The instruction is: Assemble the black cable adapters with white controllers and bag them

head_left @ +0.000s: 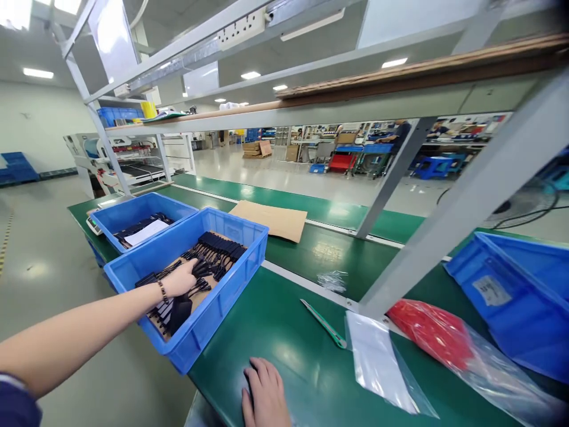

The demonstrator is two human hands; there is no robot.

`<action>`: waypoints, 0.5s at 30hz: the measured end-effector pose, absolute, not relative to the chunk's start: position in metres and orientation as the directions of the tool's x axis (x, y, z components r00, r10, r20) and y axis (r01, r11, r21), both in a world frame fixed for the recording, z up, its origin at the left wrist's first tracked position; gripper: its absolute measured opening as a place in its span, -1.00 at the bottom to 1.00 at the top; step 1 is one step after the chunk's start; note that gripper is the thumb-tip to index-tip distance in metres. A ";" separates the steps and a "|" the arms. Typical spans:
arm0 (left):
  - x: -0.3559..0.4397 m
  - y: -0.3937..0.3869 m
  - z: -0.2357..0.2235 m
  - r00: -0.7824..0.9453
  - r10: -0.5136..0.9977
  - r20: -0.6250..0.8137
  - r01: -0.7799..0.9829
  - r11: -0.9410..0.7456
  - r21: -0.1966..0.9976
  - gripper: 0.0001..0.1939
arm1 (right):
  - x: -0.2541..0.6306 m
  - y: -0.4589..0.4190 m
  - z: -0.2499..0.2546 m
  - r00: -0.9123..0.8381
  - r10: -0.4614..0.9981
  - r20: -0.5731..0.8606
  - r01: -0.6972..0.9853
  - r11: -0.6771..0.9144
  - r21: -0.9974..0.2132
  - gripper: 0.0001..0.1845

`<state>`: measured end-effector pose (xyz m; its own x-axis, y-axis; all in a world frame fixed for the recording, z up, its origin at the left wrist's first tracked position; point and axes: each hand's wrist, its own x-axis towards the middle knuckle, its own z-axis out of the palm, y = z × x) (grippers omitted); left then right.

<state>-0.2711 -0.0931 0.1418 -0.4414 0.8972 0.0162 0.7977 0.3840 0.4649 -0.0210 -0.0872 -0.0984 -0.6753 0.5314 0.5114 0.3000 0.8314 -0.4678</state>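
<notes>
From the head view, the left hand [180,279] is down inside the nearer blue bin [231,314], right on a pile of black cabled pieces [207,267]. Can't really tell whether that grip is pinching one of them or just touching, since the fingertips get lost against the black. The pieces sit in rows on brown cardboard lining the bin, with their cables bunched in the middle. There's a beaded bracelet [162,290] on that wrist.

The right hand [267,394] is on the green counter [249,296] near its front edge, grip empty, fingers loosely curled and a bit apart, thumb out to the side.

Just beside the nearer bin is another blue bin [178,209] with more black stuff and a white sheet [146,232] on top. A flat cardboard piece [271,219] lies behind the bins. Over to the right you've got a green box cutter [324,324], a clear bag with white contents [380,362], a red-filled plastic bag [435,332] and a big blue crate [515,296], tilted in view.
</notes>
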 end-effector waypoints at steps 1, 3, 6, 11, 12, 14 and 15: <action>-0.268 -0.099 0.155 -0.423 0.905 0.043 0.810 0.357 0.465 -0.61 | -0.021 -0.088 -0.097 -0.672 0.544 0.503 0.297 0.820 -0.489 -0.70; -0.255 -0.111 0.182 -0.370 0.923 0.109 0.844 0.285 0.454 -0.51 | -0.020 -0.091 -0.091 -0.658 0.573 0.489 0.297 0.794 -0.531 -0.70; -0.220 -0.126 0.216 -0.238 0.955 0.178 0.901 0.149 0.407 -0.52 | -0.016 -0.098 -0.074 -0.622 0.610 0.490 0.286 0.760 -0.583 -0.68; -0.146 -0.124 0.223 -0.090 0.992 0.085 0.940 0.057 0.336 -0.52 | 0.013 -0.110 -0.023 -0.564 0.630 0.533 0.186 0.726 -0.662 -0.48; -0.133 -0.119 0.216 -0.047 0.998 0.042 0.945 0.030 0.326 -0.50 | 0.021 -0.111 -0.013 -0.553 0.634 0.541 0.177 0.723 -0.668 -0.46; -0.111 -0.106 0.196 0.051 0.997 -0.054 0.952 -0.032 0.303 -0.48 | 0.033 -0.111 -0.001 -0.535 0.646 0.544 0.187 0.719 -0.670 -0.46; -0.101 -0.098 0.183 0.094 0.990 -0.104 0.959 -0.062 0.278 -0.48 | 0.038 -0.110 0.001 -0.533 0.654 0.537 0.204 0.715 -0.669 -0.49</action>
<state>-0.1007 -0.0979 0.1830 0.0939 0.9902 -0.1038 0.9587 -0.0618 0.2775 0.0378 -0.1101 0.0013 -0.5329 0.6543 0.5365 0.2041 0.7147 -0.6689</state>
